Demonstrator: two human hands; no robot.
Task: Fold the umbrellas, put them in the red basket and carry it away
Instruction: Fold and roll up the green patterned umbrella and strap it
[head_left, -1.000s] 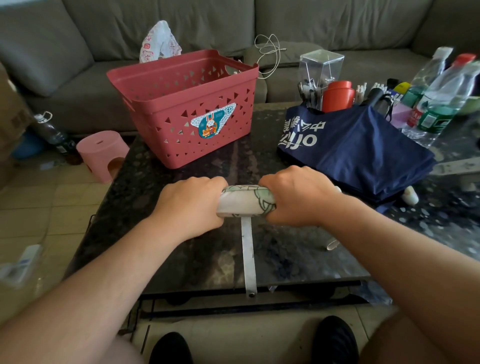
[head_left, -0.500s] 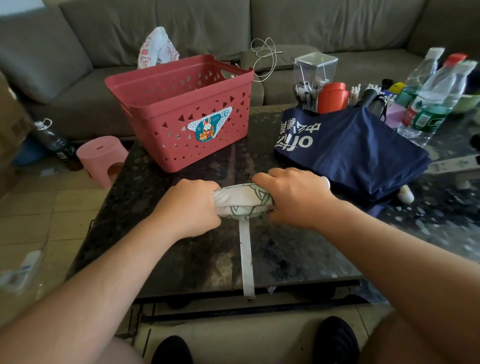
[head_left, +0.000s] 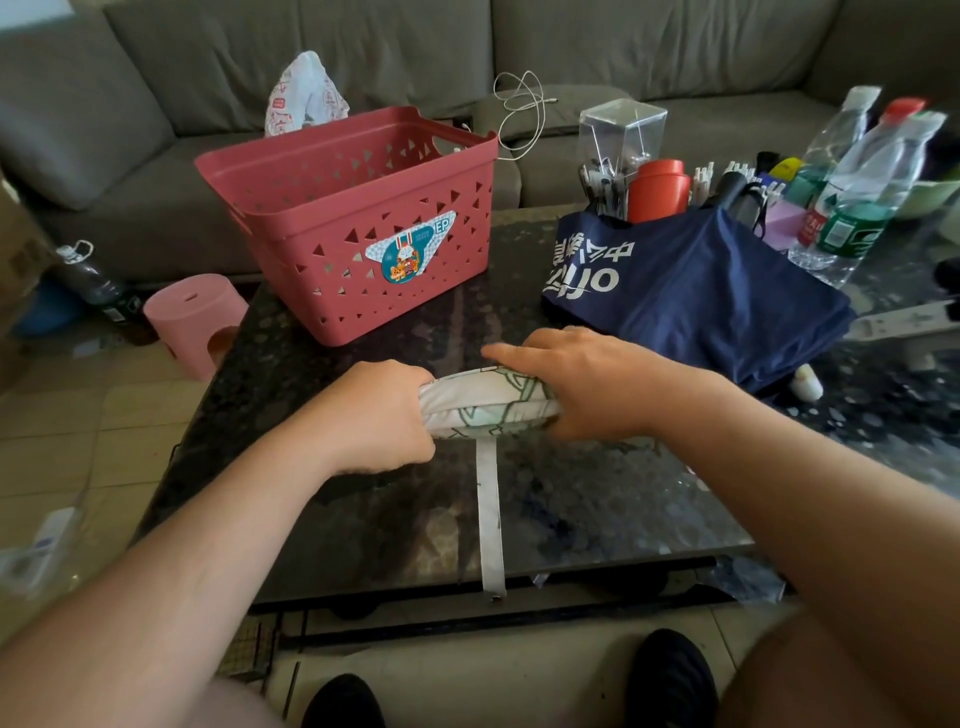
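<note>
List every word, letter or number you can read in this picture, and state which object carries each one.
"EP": on the sticker on the red basket.
"OUJO"-like white letters, seen upside down: on the navy umbrella; reading uncertain.
White Chinese characters above them, also upside down: too distorted to read.
Green bottle label: too small and blurred.
Red print on the white bag behind the basket: unreadable.

A living room in soft daylight, seen from beside the low surface.
A grey-brown sofa (head_left: 571, 57) wraps the far side; the dark speckled stone surface (head_left: 363, 499) stands before it on beige floor tiles (head_left: 78, 457), a pink plastic stool (head_left: 195, 319) at its left corner.
</note>
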